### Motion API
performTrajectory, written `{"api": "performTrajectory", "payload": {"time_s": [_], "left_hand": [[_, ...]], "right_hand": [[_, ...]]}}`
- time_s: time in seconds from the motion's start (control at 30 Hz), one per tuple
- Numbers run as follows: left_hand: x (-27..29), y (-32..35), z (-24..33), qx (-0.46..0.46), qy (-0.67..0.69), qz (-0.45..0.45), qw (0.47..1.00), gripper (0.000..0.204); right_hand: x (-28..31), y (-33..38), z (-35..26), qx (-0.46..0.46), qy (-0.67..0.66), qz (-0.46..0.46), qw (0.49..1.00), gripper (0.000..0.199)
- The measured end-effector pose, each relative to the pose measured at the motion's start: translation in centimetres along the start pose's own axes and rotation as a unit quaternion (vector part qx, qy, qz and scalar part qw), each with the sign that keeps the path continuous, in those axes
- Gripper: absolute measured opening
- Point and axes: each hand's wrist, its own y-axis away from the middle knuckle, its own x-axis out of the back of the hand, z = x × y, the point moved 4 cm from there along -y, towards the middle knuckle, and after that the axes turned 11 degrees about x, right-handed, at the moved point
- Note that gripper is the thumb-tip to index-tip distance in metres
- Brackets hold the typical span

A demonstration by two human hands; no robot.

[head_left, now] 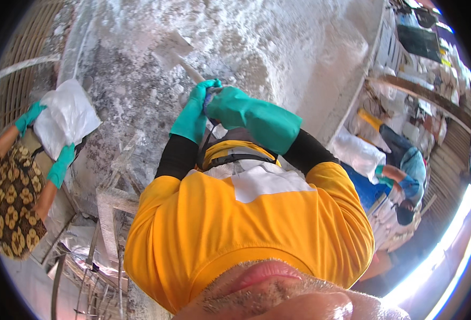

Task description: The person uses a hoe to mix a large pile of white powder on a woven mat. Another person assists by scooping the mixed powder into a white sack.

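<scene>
Shovel point(178, 52), a pale long-handled tool, lies pointing away from the person over the white powder heap point(278, 48); its flat blade rests far out on the powder, and its shaft runs back toward the chest, where both gloved hands meet at its near end. The left hand point(193, 114), in a green rubber glove, is wrapped around the shaft in a closed grip just below the top. The right hand point(230, 104), gloved alike, is clenched over the handle end, touching the left. A small dark-blue piece shows between the two gloves; what it is cannot be told.

Judged from its look, the tool is stiff and moderately heavy at the blade end, more so once loaded. Powder coats the blade and shaft, so a wet or dusty glove may slip. One hand at the handle end and the other further down the shaft would give the firmest hold.

Far left, another person's green-gloved hands point(43, 138) hold a white sack point(65, 114) open beside the heap. Far right, a third person point(406, 176) bends among filled white bags point(358, 152).
</scene>
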Motion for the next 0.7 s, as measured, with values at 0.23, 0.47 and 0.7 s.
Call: {"api": "performTrajectory", "payload": {"time_s": [0.23,0.47,0.7], "left_hand": [[3.7,-3.7,-1.8,-0.027,-0.017,0.010,0.999,0.010],[-0.2,-0.6,-1.3,-0.058,0.018,0.049,0.997,0.015],[-0.8,-3.7,-3.7,-0.094,0.022,0.012,0.995,0.016]], "right_hand": [[-3.5,0.0,-1.1,-0.027,-0.086,-0.087,0.992,0.026],[-3.5,-0.1,0.7,0.009,-0.024,0.100,0.995,0.024],[-1.3,4.6,1.3,0.050,-0.011,0.203,0.978,0.034]]}}
